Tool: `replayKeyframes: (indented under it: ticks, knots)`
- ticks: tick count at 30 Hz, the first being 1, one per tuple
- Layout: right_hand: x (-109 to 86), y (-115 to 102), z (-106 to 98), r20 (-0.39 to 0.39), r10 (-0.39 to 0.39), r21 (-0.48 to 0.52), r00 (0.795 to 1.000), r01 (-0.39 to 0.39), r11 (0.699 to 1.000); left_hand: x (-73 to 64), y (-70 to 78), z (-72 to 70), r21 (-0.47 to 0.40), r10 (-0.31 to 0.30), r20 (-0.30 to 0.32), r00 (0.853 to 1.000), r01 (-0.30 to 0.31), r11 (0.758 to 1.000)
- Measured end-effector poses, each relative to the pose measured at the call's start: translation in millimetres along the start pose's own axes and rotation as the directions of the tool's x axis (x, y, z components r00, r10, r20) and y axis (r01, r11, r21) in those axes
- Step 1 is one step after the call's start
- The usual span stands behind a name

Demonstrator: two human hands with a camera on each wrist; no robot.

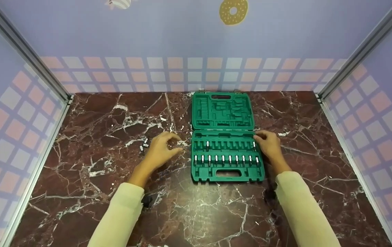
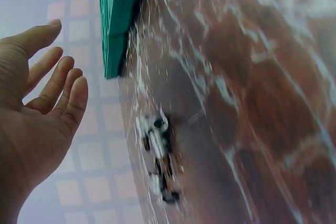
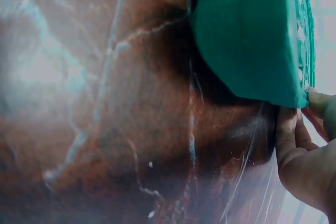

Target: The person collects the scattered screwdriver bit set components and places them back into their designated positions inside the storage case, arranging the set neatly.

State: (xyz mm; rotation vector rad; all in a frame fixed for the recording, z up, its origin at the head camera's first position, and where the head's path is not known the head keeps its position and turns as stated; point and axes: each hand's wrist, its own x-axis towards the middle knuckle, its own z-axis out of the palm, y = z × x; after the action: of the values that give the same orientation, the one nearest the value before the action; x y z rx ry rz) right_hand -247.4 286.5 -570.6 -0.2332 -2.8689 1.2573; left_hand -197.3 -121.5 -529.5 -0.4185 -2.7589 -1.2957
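A green socket-set case (image 1: 228,180) lies spread flat, its lid (image 1: 223,111) folded back toward the wall. Silver sockets (image 1: 230,159) stand in a row in the near slots; a socket (image 1: 207,145) and another socket (image 1: 254,146) sit at either end of the farther row. My right hand (image 1: 268,144) holds the case's right edge, thumb on the rim and fingers against the side, as the right wrist view also shows. To the case's left, my left hand (image 1: 161,149) is in the air with relaxed fingers and nothing in them. Loose sockets (image 2: 160,150) lie beside it.
The dark red marble tabletop (image 1: 79,164) carries white veins. A purple wall (image 1: 168,37) with pink and white squares closes off the back, with similar panels on both sides. A dark object (image 1: 147,201) shows by the left cuff.
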Motion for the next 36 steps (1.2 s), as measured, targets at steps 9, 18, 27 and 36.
replayKeyframes:
  ticks: [9, 18, 27, 36]
  knots:
    - [-0.4, 0, -2, 0.026, -0.012, -0.014, 1.0, 0.013, 1.0, -12.6, -21.2, -19.3, -0.022, 0.0, -0.104, 0.995, -0.003, 1.0]
    - [0.5, -1, -7, 0.064, -0.008, -0.045, 0.998, 0.011, 0.999, -27.6, -40.4, -35.9, -0.028, -0.07, -0.166, 0.984, 0.066, 0.997]
    - [1.5, -1, -8, 0.078, -0.018, -0.005, 0.997, 0.018, 1.0, -38.9, -60.0, -50.0, 0.017, -0.143, -0.203, 0.969, 0.149, 0.989]
    - [1.6, 1, -7, 0.07, -0.015, 0.007, 0.997, 0.015, 1.0, -40.4, -75.0, -50.9, 0.036, -0.313, -0.168, 0.935, 0.323, 0.946]
